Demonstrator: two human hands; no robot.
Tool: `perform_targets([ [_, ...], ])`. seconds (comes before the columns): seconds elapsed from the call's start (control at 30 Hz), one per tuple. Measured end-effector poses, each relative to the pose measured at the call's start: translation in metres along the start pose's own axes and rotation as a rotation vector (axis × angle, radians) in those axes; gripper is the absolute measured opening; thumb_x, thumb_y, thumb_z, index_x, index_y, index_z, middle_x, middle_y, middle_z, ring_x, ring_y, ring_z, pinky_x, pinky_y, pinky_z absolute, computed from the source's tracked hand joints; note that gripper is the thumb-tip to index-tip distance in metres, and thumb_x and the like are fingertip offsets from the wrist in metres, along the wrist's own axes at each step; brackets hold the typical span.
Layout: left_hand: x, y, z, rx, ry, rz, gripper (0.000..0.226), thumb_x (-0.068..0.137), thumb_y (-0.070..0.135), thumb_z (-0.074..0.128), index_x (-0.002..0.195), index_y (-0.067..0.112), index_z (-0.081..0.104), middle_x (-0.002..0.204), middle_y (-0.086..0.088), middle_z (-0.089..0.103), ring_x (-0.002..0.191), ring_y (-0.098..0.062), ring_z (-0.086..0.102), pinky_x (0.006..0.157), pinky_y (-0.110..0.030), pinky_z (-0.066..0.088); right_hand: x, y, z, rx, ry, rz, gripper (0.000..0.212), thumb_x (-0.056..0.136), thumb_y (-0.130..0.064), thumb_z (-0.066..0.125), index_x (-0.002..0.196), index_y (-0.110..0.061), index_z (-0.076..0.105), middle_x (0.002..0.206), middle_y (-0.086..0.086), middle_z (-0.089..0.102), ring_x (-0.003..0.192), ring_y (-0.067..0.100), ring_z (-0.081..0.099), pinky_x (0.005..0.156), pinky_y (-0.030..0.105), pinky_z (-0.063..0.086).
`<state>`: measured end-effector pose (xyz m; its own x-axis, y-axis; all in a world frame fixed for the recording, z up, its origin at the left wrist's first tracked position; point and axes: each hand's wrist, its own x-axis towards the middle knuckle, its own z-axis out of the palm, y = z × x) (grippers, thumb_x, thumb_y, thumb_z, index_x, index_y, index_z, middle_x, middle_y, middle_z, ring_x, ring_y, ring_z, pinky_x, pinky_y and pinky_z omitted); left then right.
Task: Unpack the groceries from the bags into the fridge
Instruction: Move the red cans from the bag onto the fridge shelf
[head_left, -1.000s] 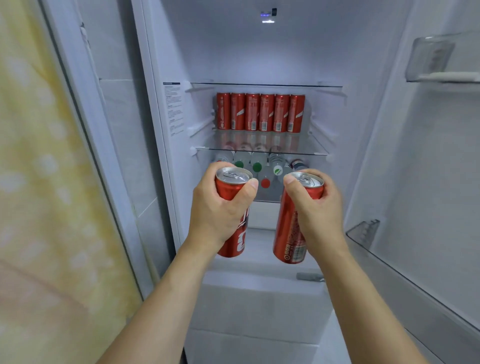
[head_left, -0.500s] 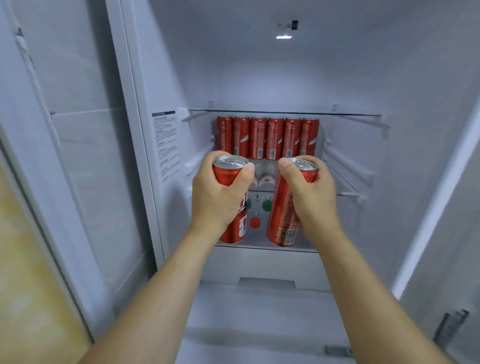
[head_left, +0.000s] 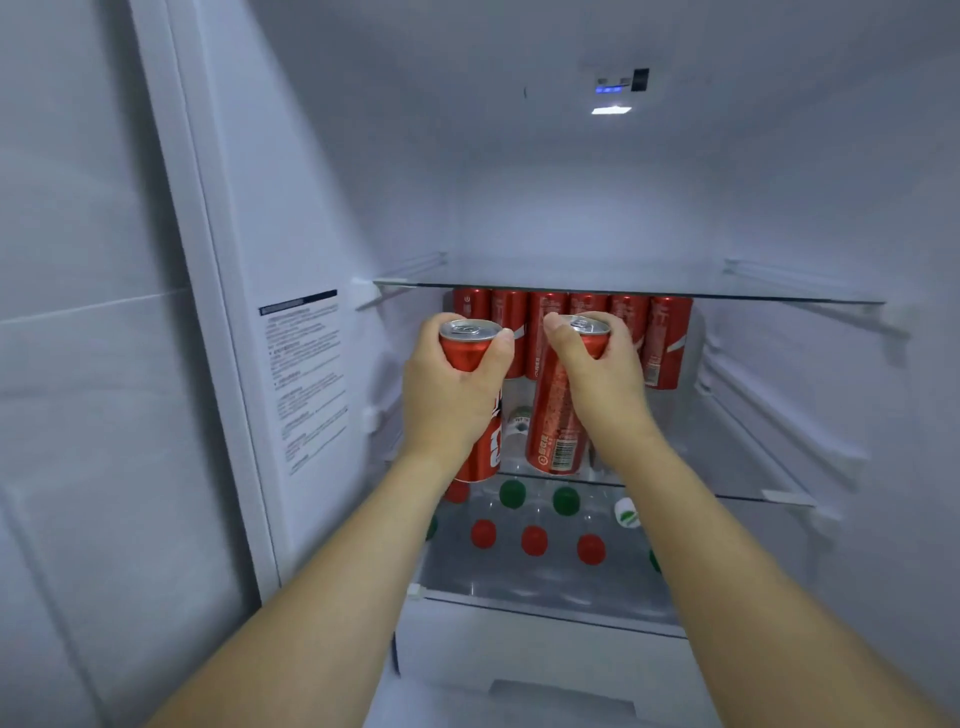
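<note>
Head view: both arms have advanced into the fridge (head_left: 322, 218); the left hand (head_left: 449, 397) has its grip closed round one red can (head_left: 475, 410), the right hand (head_left: 597, 384) round a second can (head_left: 558, 410), now level with the middle shelf (head_left: 753, 467) before the far can row (head_left: 670, 343), so placement seems imminent. Can bases' contact with the shelf unclear; bottle caps (head_left: 535, 540) below blurred

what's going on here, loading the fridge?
Yes. A person holds one red can in each hand: the left hand grips the left can, the right hand grips the right can. Both are held in front of the row of cans on the middle shelf, not yet set down.
</note>
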<state>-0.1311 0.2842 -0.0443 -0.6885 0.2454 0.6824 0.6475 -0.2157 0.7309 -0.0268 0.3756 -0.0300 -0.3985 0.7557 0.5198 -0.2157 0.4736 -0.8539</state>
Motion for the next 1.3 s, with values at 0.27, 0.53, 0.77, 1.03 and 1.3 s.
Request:
perform_targets([
  [0.27, 0.035, -0.034, 0.032, 0.138, 0.022, -0.001, 0.037, 0.087, 0.052, 0.062, 0.106, 0.022, 0.054, 0.082, 0.015, 0.062, 0.074, 0.003, 0.061, 0.061, -0.012, 0.045, 0.045, 0.039, 0.02, -0.026, -0.045, -0.038, 0.047, 0.087, -0.059, 0.055, 0.122, -0.028, 0.047, 0.112, -0.012, 0.057, 0.098, -0.001, 0.055, 0.074, 0.016, 0.041],
  [0.53, 0.057, -0.062, 0.051, 0.193, 0.134, 0.093, 0.042, 0.091, 0.061, 0.028, 0.093, 0.023, 0.048, 0.068, 0.016, 0.054, 0.063, -0.001, 0.053, 0.054, -0.01, 0.034, 0.077, 0.07, 0.049, -0.079, -0.001, -0.121, 0.044, 0.091, -0.055, 0.048, 0.122, -0.024, 0.045, 0.097, -0.024, 0.053, 0.085, -0.025, 0.049, 0.068, -0.004, 0.037],
  [0.77, 0.084, -0.09, 0.068, 0.221, 0.162, 0.071, 0.055, 0.091, 0.062, 0.027, 0.1, 0.014, 0.052, 0.073, 0.004, 0.06, 0.07, -0.024, 0.062, 0.058, -0.031, 0.044, 0.111, 0.095, 0.073, -0.086, -0.006, -0.149, 0.051, 0.09, -0.062, 0.045, 0.109, -0.015, 0.047, 0.086, -0.005, 0.055, 0.075, 0.008, 0.052, 0.071, 0.025, 0.043],
  [1.03, 0.104, -0.106, 0.082, 0.276, 0.207, 0.067, 0.034, 0.101, 0.038, 0.043, 0.11, 0.008, 0.055, 0.08, 0.012, 0.044, 0.075, -0.01, 0.041, 0.063, -0.021, 0.026, 0.135, 0.111, 0.083, -0.068, 0.029, -0.198, 0.058, 0.087, -0.067, 0.044, 0.119, -0.018, 0.047, 0.101, -0.006, 0.06, 0.091, 0.008, 0.057, 0.081, 0.027, 0.046],
  [1.3, 0.105, -0.115, 0.088, 0.254, 0.211, 0.102, 0.035, 0.102, 0.038, 0.04, 0.114, 0.009, 0.055, 0.093, 0.009, 0.05, 0.078, -0.006, 0.048, 0.061, -0.015, 0.024, 0.136, 0.125, 0.082, -0.085, -0.079, -0.125, 0.071, 0.095, -0.058, 0.036, 0.152, -0.021, 0.016, 0.156, -0.001, 0.026, 0.142, 0.009, 0.023, 0.117, 0.032, 0.02],
])
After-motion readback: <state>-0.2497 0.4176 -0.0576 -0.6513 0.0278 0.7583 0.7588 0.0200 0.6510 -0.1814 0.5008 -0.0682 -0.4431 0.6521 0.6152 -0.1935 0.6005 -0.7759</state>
